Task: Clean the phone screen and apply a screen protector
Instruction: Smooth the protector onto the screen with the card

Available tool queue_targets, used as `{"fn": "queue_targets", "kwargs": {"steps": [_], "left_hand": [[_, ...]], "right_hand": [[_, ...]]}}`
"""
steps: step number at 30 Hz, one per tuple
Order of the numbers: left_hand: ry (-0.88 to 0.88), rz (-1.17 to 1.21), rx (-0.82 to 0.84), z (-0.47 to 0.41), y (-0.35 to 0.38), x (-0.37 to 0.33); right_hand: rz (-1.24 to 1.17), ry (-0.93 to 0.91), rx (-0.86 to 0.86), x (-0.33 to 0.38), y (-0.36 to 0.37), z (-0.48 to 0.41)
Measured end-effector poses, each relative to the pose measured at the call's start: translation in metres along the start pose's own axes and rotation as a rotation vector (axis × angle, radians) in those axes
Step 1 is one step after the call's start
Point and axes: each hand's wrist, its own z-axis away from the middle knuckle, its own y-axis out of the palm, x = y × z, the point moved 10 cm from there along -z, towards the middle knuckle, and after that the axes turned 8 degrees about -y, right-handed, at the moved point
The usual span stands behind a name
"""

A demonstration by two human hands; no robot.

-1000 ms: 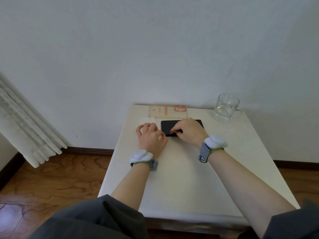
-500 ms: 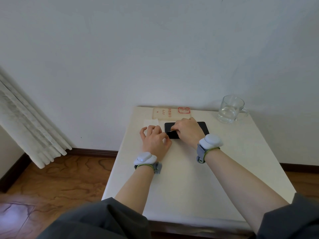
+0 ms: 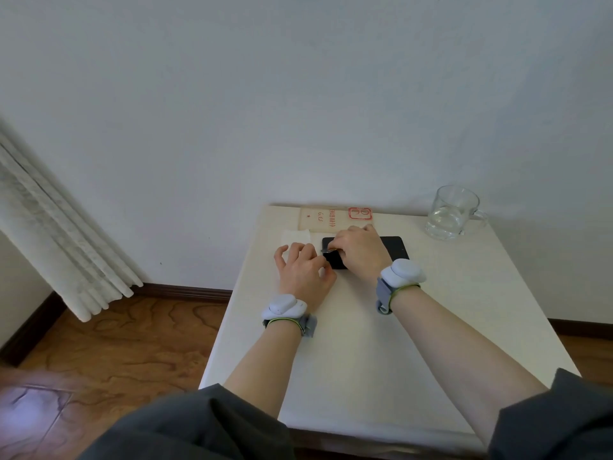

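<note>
1. Currently, a black phone point(image 3: 396, 249) lies flat near the far edge of a white table point(image 3: 365, 360).
2. The right hand point(image 3: 360, 254) covers the phone's left part and pinches a small grey tab point(image 3: 325, 250). The left hand point(image 3: 303, 272) rests beside it, fingers loosely bent, holding nothing visible.
3. Probably best: steady the phone and pull slowly and low.
4. Nearby are a white tissue point(image 3: 295, 236), a printed packet point(image 3: 331, 216) and a glass mug point(image 3: 452, 210). None blocks the hands.
</note>
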Motion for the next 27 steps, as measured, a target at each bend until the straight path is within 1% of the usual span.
{"fn": "queue_targets", "kwargs": {"steps": [8, 15, 16, 19, 20, 23, 27], "left_hand": [[-0.001, -0.016, 0.003, 0.0, -0.001, 0.0], [-0.007, -0.02, 0.026, 0.0, 0.002, 0.002], [-0.006, -0.02, 0.023, 0.0, 0.002, 0.001], [-0.008, -0.002, 0.008, -0.001, 0.002, 0.003], [-0.007, 0.007, 0.0, -0.002, 0.001, 0.003], [0.008, 0.015, -0.008, -0.001, 0.003, 0.004], [0.058, 0.019, -0.013, -0.001, 0.003, -0.003]], "right_hand": [[-0.011, -0.021, 0.012, -0.007, 0.001, 0.02], [-0.084, 0.024, -0.039, -0.003, 0.0, -0.002], [-0.118, 0.06, -0.085, -0.01, -0.004, -0.002], [-0.212, 0.211, -0.299, -0.047, -0.026, 0.017], [-0.2, 0.228, -0.309, -0.056, -0.028, 0.023], [-0.18, 0.197, -0.215, -0.062, -0.019, 0.031], [-0.174, 0.124, -0.114, -0.05, -0.003, 0.034]]}}
